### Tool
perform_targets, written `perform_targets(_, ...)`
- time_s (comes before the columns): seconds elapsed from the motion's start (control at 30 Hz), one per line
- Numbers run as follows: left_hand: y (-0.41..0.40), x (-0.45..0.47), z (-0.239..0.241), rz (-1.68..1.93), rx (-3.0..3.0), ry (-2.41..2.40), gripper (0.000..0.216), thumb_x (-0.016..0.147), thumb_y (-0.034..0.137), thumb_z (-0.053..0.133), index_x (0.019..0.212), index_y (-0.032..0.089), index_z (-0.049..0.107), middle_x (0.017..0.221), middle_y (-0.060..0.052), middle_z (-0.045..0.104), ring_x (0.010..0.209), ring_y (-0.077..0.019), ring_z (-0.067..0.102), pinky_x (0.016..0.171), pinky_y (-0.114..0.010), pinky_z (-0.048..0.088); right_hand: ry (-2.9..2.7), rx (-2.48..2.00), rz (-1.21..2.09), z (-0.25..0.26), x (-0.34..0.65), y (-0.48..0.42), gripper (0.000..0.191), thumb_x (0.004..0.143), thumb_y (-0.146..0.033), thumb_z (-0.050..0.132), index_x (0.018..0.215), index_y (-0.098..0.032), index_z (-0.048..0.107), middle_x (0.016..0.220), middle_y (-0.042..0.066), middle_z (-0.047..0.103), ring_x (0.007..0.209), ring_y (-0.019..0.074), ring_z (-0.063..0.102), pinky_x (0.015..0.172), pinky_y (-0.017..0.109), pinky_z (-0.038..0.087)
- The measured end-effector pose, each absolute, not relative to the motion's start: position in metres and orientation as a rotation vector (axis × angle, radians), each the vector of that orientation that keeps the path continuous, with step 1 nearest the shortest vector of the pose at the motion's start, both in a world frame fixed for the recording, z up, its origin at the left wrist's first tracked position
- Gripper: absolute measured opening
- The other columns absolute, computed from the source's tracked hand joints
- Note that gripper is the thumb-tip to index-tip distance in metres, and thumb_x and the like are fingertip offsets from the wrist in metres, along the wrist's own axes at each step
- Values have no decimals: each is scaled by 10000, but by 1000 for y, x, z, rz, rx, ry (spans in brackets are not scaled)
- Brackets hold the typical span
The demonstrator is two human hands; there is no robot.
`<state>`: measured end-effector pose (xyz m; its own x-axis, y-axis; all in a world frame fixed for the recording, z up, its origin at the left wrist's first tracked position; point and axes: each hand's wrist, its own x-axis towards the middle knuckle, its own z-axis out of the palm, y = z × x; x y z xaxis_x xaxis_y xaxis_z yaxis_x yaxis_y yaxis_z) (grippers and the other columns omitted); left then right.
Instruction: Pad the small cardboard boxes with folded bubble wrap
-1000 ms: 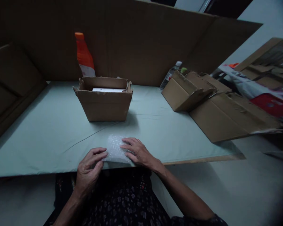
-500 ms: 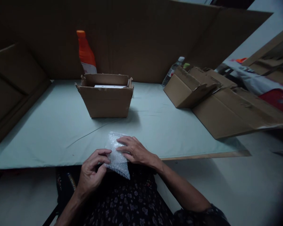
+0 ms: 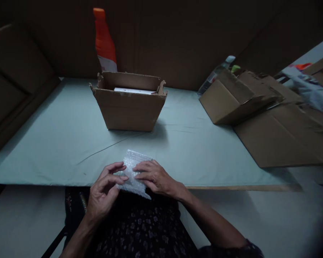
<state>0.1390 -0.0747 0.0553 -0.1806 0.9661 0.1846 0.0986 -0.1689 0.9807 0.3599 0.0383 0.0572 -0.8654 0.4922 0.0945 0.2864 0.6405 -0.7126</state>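
Observation:
A crumpled piece of clear bubble wrap (image 3: 134, 168) lies at the table's front edge, its lower corner hanging over my lap. Whether anything is inside it I cannot tell. At its left edge, my left hand (image 3: 103, 190) has its fingers bent, with the wrap's edge between fingertips and thumb. My right hand (image 3: 157, 179) rests on the wrap's right side, fingers stretched out flat over it and slightly apart; its thumb is mostly hidden. Beyond the wrap stands an open cardboard box (image 3: 130, 111), with a white flat item (image 3: 134, 91) showing inside.
Behind the box stands an orange bottle (image 3: 105, 41). To the right are a smaller carton (image 3: 222, 104), a larger carton (image 3: 282, 136) and a clear plastic bottle (image 3: 216, 73). Cardboard walls (image 3: 177, 43) enclose the back and left of the pale green tabletop (image 3: 204, 154).
My view has tipped down and shifted left. The wrap's lower corner has swung up a little. My left fingers have spread and reach further over the wrap; my right hand stays on it.

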Motion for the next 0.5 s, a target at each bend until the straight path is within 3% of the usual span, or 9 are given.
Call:
perform_targets(0.1, -73, 137, 55, 1464, 1242, 1292, 155, 924, 201, 585, 821, 212, 701, 1375, -98, 559, 1273, -311, 587, 971, -493, 584, -2474, -643, 1143, 57, 355, 40, 238, 962, -239, 600, 1172, -273, 706, 1236, 45, 721, 1205, 220, 622, 1073, 476, 413)
perform_targets(0.23, -68, 140, 57, 1433, 1088, 1120, 201, 919, 281, 619, 743, 200, 673, 1433, -96, 546, 1378, -357, 494, 1041, -569, 536, -2504, -691, 1143, 64, 348, 34, 443, 869, -460, 731, 1249, -246, 647, 1300, 88, 675, 1223, 275, 582, 1050, 493, 412)
perform_targets(0.37, -61, 143, 61, 1411, 1052, 1052, 237, 904, 349, 647, 711, 212, 663, 1492, -76, 525, 1441, -377, 415, 1089, -603, 480, -2492, -827, 981, 66, 345, 29, 109, 936, -279, 615, 958, -215, 701, 1020, 69, 737, 1021, 251, 628, 935, 450, 455)
perform_targets(0.43, -63, 138, 65, 1378, 1057, 1087, 237, 906, 345, 646, 708, 216, 665, 1521, -63, 502, 1420, -369, 446, 1069, -573, 504, -2357, -911, 1034, 75, 357, 37, 181, 961, -211, 529, 911, -224, 702, 914, 41, 740, 893, 215, 650, 855, 406, 487)
perform_targets(0.5, -69, 132, 69, 1302, 1029, 1128, 246, 906, 364, 646, 711, 215, 657, 1488, -80, 541, 1244, -342, 615, 971, -510, 573, -2186, -1033, 1042, 93, 376, 53, 182, 967, -255, 532, 937, -240, 711, 888, 30, 737, 808, 199, 657, 778, 373, 512)
